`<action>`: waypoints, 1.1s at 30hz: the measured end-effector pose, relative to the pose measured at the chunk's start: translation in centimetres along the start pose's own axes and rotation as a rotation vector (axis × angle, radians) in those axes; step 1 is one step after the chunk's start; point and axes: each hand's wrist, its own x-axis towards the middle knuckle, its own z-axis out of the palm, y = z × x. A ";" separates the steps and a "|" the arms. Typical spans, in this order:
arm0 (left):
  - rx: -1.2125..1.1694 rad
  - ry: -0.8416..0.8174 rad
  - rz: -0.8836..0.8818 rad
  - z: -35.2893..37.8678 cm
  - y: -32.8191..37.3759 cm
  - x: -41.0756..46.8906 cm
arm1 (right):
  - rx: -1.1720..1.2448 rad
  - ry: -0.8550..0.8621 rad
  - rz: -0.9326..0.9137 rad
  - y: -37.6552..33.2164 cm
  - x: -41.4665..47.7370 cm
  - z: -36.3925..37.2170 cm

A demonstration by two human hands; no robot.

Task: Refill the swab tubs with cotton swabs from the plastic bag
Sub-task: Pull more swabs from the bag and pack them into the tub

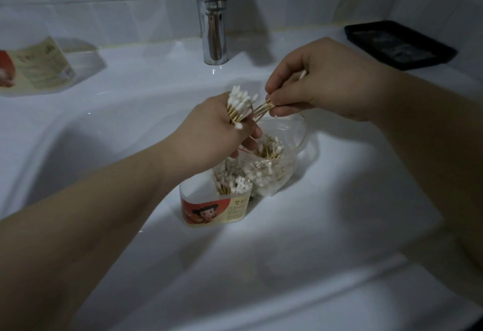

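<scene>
Head view, left hand [209,132] gripping cotton swabs [239,105]

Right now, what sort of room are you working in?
Most likely a bathroom: a white ceramic washbasin, a chrome tap at its back rim, and white wall tiles behind it.

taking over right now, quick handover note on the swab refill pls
Left hand grips a bundle of swabs, tips up.
Right hand pinches a few swabs by the sticks, beside that bundle.
Both are above the open plastic bag, which holds many swabs, in the sink beside the labelled tub.
Done: that tub partly filled.
Left: add the held swabs; second tub on the left ledge, contents unclear.
</scene>
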 end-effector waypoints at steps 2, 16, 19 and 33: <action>0.003 -0.006 -0.003 -0.1 0.0 0.0 | -0.009 0.028 -0.003 0.1 0.1 -0.2; -0.077 0.129 -0.056 -0.3 -0.2 0.6 | -0.050 0.043 0.043 -0.1 -0.2 -1.3; -0.072 0.149 -0.050 -0.3 -0.1 0.7 | -0.058 -0.025 0.019 -0.1 -0.4 -0.8; -0.077 0.101 -0.079 -0.1 0.1 0.3 | -0.114 -0.087 0.062 0.6 0.0 -0.3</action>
